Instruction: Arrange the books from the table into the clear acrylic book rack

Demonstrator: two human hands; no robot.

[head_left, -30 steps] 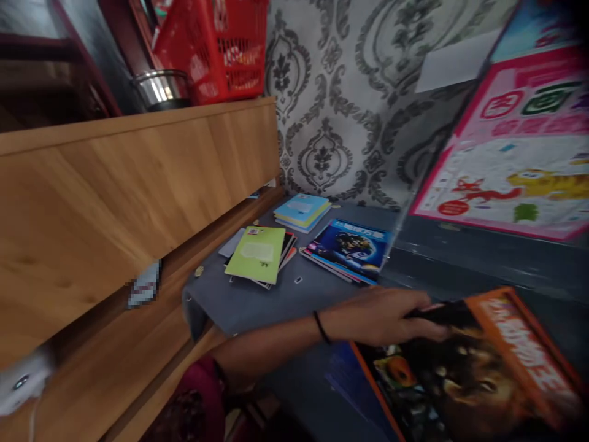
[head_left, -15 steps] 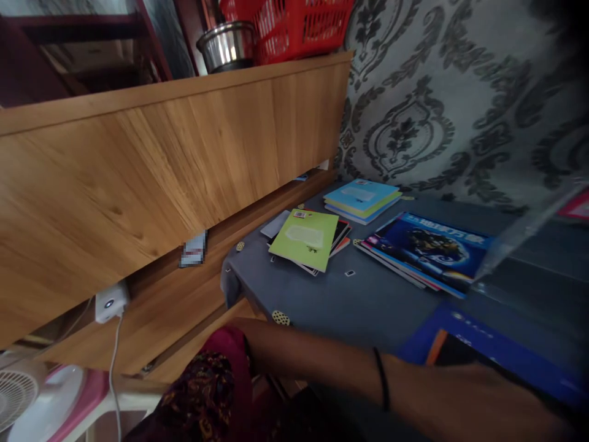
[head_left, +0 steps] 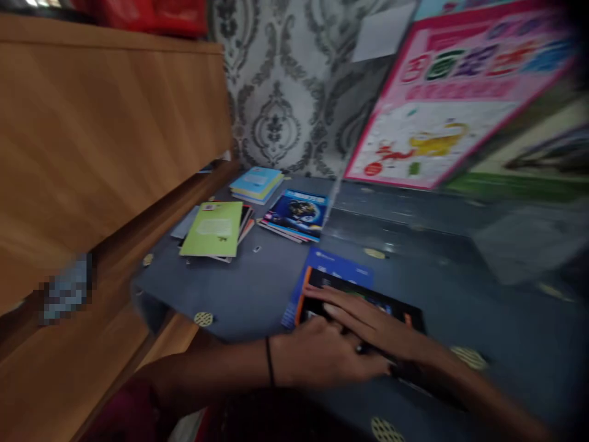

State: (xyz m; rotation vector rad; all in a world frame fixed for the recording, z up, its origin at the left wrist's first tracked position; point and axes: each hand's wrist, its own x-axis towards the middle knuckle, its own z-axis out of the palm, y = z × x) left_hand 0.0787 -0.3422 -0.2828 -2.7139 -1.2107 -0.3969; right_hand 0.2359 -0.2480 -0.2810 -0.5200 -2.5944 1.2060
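Note:
A black book (head_left: 409, 307) with an orange edge lies on the desk, partly over a blue book (head_left: 340, 264). My right hand (head_left: 368, 316) rests flat on the black cover with its fingers stretched out to the left. At the near edge of that book is my left hand (head_left: 324, 353), a dark band round its wrist. Its fingers are curled against the edge, and their tips are partly hidden and blurred. The two hands are close together, the right one just beyond the left.
A green book (head_left: 214, 228) tops a messy pile at the left. Behind it is a stack with a light blue book (head_left: 258, 179) on top, beside magazines under a blue globe cover (head_left: 299, 212). A pink poster (head_left: 427, 116) stands against the wall; a wooden panel (head_left: 115, 110) borders the desk's left.
The view has swung to the right, bringing the pink poster and my right hand into sight. My left hand, earlier over the black book, now sits at its near edge.

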